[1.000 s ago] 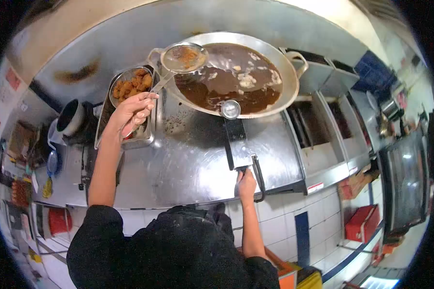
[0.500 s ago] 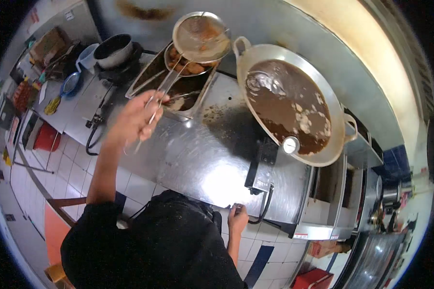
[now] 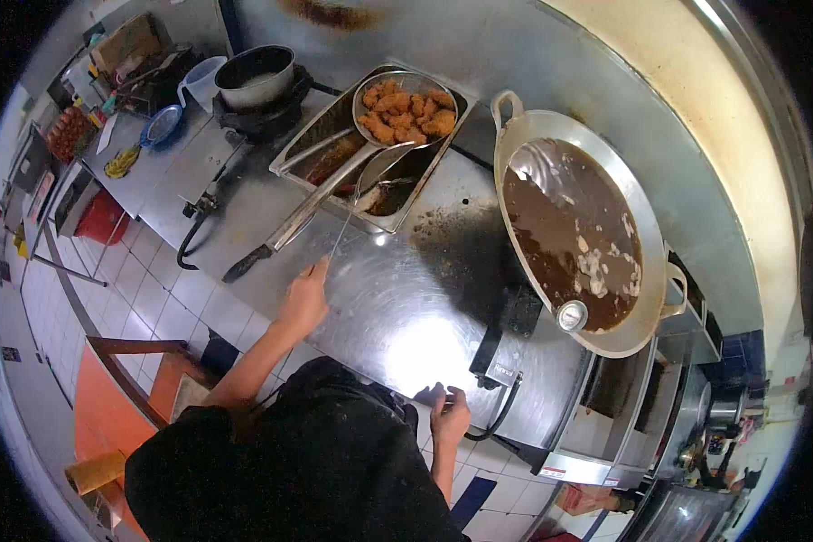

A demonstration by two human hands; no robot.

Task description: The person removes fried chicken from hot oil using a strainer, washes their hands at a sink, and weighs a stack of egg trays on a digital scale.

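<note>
My left hand (image 3: 305, 303) is closed on the thin handle of a fine skimmer (image 3: 384, 170), whose head is tilted at the front of a metal tray (image 3: 275, 164). Brown fried pieces (image 3: 406, 113) fill a round strainer resting over the tray's back part; its long handle with a black grip (image 3: 247, 263) reaches onto the counter. At the counter's front edge, my right hand (image 3: 450, 417) has its fingers apart, near a black burner control (image 3: 501, 372). A thermometer dial (image 3: 572, 315) sits at the rim of a wide pan (image 3: 508, 135) of dark oil with pale bits floating.
Back left are a dark pot (image 3: 255, 77), a clear jug (image 3: 200, 81), a blue sieve (image 3: 161, 126) and a yellow cloth (image 3: 123, 162). Metal fryer basins (image 3: 596, 425) stand right of the pan. A black hose (image 3: 190, 239) hangs over the counter's front edge.
My left hand has lowered the skimmer from the pan's edge down to the tray, uncovering the fried pieces. My right hand has moved back from the burner control. The view has turned left.
</note>
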